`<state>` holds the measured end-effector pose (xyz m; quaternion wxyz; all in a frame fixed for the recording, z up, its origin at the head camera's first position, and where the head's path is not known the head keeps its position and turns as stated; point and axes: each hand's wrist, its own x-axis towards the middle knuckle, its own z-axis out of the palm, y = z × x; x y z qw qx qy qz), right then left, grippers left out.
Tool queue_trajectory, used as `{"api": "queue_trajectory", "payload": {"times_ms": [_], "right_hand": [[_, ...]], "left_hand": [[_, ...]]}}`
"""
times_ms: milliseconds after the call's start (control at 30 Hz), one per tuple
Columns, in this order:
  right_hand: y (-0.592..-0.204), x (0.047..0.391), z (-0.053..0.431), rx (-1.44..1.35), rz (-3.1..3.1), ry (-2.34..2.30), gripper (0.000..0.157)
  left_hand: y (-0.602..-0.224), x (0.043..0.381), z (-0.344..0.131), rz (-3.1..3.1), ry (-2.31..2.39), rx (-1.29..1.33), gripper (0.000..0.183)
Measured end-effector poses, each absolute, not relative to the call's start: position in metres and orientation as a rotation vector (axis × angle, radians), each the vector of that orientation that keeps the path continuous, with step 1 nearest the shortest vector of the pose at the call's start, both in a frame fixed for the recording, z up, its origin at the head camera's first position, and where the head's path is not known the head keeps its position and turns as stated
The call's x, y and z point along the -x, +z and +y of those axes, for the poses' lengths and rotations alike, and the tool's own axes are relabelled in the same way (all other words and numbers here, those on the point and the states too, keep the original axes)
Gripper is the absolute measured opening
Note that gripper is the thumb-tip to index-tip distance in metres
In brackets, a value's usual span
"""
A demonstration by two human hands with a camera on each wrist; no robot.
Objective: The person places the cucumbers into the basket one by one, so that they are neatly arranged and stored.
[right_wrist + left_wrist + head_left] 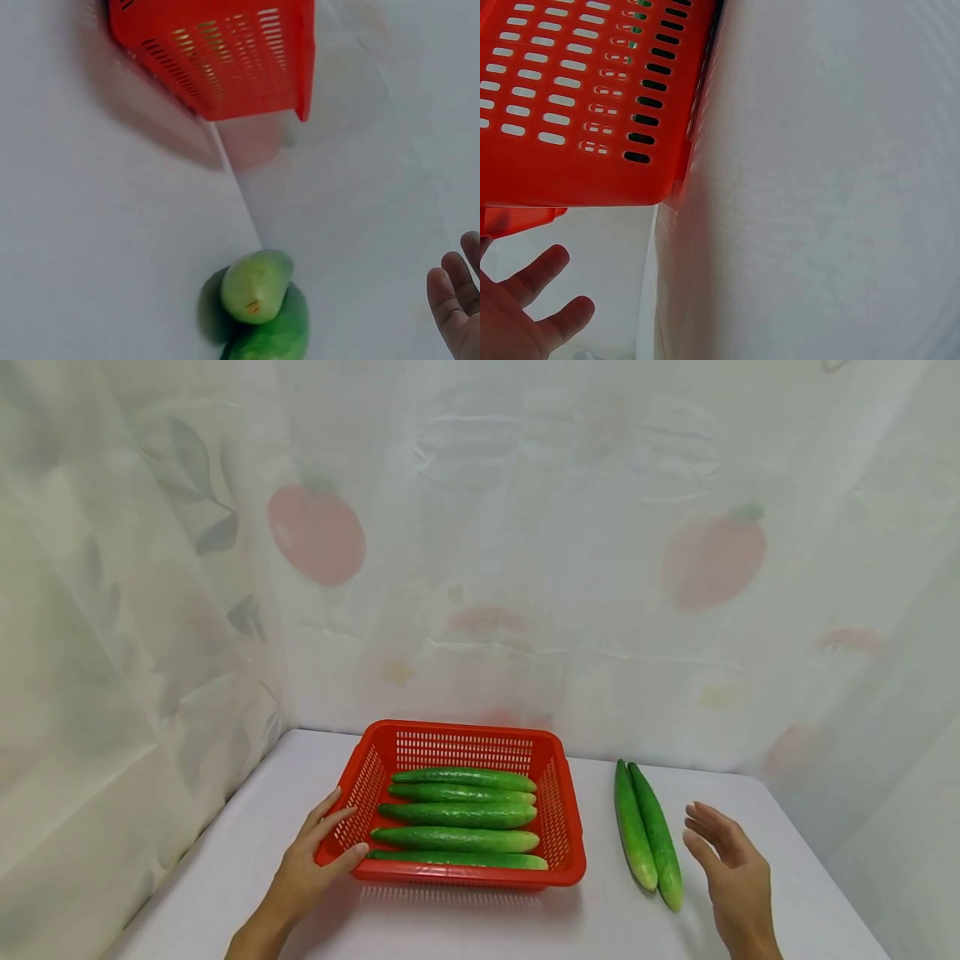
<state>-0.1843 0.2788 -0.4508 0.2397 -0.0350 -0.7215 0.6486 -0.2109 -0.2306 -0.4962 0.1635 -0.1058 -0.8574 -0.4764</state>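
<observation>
A red plastic basket [468, 875] with slotted walls stands on the table, and several green cucumbers [457, 814] lie side by side in it. My left hand [306, 864] is at the basket's front left corner, its fingers spread along the rim and its thumb reaching over the corner. Two more cucumbers [660, 839] lie lengthwise on the table right of the basket, touching each other; their pale ends [255, 289] show in the right wrist view. Just right of this pair, my right hand [731, 868] hovers with loosely bent fingers and nothing in it.
The white-covered table [622, 935] ends at a hanging curtain [480, 610] with fruit prints behind it. More curtain hangs along the left side [150, 693] and the right side.
</observation>
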Motion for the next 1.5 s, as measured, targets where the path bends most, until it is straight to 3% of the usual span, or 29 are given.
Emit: {"api": "queue_trajectory", "payload": {"times_ms": [700, 1133, 1500], "right_hand": [[-0.504, 0.2, 0.289, 0.475, -2.171, 1.613, 0.05], [-0.523, 0.198, 0.297, 0.491, -2.222, 1.673, 0.056], [-0.542, 0.204, 0.303, 0.271, -2.517, 1.427, 0.069]], "left_hand": [[-0.499, 0.21, -0.229, -2.441, -1.354, 0.287, 0.054], [-0.5, 0.212, -0.23, -2.441, -1.352, 0.3, 0.054], [-0.497, 0.212, -0.232, -2.44, -1.359, 0.292, 0.055]]}}
